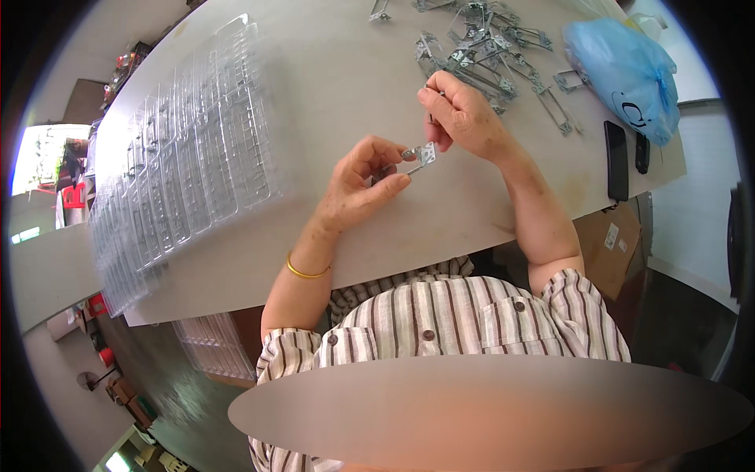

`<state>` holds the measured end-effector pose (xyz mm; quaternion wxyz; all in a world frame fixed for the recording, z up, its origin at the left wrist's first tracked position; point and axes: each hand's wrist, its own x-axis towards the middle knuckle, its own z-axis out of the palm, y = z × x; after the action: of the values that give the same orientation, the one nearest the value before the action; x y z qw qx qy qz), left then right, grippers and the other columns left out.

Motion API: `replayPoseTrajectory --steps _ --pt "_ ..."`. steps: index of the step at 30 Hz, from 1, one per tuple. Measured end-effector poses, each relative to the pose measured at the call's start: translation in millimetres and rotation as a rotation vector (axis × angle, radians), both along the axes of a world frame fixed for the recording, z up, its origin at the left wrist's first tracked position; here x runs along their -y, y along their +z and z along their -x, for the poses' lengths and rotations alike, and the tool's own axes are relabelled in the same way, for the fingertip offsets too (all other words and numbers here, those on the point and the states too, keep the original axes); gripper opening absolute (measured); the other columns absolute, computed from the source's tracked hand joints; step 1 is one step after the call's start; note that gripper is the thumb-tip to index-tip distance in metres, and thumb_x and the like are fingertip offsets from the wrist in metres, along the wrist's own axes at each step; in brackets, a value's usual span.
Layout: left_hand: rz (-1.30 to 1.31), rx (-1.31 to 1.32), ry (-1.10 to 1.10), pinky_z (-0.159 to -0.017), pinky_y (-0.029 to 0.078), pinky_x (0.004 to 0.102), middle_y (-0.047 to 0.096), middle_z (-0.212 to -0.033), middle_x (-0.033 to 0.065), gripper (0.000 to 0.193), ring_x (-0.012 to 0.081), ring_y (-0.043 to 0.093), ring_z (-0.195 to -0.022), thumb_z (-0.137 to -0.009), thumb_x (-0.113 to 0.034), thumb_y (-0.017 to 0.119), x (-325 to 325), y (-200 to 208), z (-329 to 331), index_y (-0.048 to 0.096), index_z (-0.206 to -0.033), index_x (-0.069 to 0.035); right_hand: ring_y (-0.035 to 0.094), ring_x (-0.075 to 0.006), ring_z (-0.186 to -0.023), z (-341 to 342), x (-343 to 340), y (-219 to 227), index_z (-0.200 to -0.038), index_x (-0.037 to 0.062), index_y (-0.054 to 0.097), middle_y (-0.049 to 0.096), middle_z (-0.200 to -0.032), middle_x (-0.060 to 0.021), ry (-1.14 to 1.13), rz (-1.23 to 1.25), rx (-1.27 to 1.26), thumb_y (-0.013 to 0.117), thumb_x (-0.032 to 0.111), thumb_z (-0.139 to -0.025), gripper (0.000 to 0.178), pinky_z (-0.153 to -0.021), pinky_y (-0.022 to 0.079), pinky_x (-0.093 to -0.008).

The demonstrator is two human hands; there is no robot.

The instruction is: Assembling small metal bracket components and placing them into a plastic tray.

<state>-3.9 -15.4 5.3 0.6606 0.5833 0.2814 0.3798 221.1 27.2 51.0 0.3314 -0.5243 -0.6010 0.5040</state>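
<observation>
My left hand (363, 185), with a gold bangle on its wrist, is closed on a small silvery metal bracket (428, 154). The bracket's flat, holed end sticks out past thumb and fingers toward the right. Just above and to the right, my right hand (465, 118) is pinched, its thumb against the fingers. A bit of thin metal seems to show at those fingertips, but its kind is hidden. Beyond the right hand lies a loose pile of similar metal brackets (503, 59), long frames with plates at their ends.
Clear plastic blister trays (248, 149), stacked, cover the table's left side. At the right are a knotted blue plastic bag (629, 67), a black phone (616, 161) and a smaller dark object (642, 153). A cardboard box (609, 252) stands below the table's right edge.
</observation>
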Motion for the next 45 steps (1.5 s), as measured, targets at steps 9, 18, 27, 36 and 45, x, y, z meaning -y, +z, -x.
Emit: replayPoseTrajectory --steps 9,18,27,36,45 --pt "-0.411 -0.283 0.294 -0.080 0.051 0.0292 0.068 -0.108 0.0089 0.026 0.0137 0.060 -0.090 -0.086 -0.001 0.074 -6 -7 -2 0.058 -0.107 -0.001 0.064 -0.0083 -0.061 0 -3 -2 -0.095 0.0063 0.051 0.063 -0.075 -0.0008 0.233 0.127 -0.160 0.061 0.020 -0.101 0.018 -0.053 0.050 -0.0224" --pt "-0.779 -0.513 0.565 -0.095 0.048 0.0367 0.066 -0.122 0.0139 0.021 0.0255 0.061 -0.111 -0.088 -0.003 0.071 -11 -6 -10 0.061 -0.107 -0.002 0.064 -0.0083 -0.065 9 -1 -14 -0.093 0.0053 0.050 0.063 -0.078 -0.0013 0.134 0.018 -0.172 0.064 0.012 -0.098 0.016 -0.058 0.055 -0.0232" --pt "-0.770 -0.630 0.669 -0.084 0.047 0.0374 0.067 -0.100 0.0096 0.011 0.0266 0.059 -0.098 -0.084 -0.009 0.076 -16 -11 -11 0.067 -0.088 -0.003 0.067 -0.0088 -0.071 22 7 -15 -0.093 0.0022 0.049 0.064 -0.079 -0.0034 0.144 -0.074 -0.010 0.064 0.010 -0.097 0.018 -0.061 0.057 -0.0231" --pt "-0.755 -0.697 0.703 -0.084 0.046 0.0399 0.066 -0.093 0.0098 0.007 0.0297 0.059 -0.092 -0.081 -0.009 0.073 -14 -24 -11 0.069 -0.084 -0.005 0.068 -0.0143 -0.063 23 7 -16 -0.090 0.0003 0.053 0.067 -0.074 -0.0094 0.130 -0.062 0.050 0.066 0.012 -0.093 0.017 -0.057 0.054 -0.0295" --pt "-0.714 -0.757 0.717 -0.087 0.044 0.0421 0.065 -0.092 0.0103 0.010 0.0305 0.058 -0.092 -0.081 -0.013 0.072 -10 -24 -10 0.068 -0.081 -0.005 0.068 -0.0135 -0.066 27 4 -20 -0.092 0.0011 0.053 0.068 -0.073 -0.0087 0.055 -0.117 0.079 0.065 0.014 -0.096 0.018 -0.058 0.055 -0.0286"
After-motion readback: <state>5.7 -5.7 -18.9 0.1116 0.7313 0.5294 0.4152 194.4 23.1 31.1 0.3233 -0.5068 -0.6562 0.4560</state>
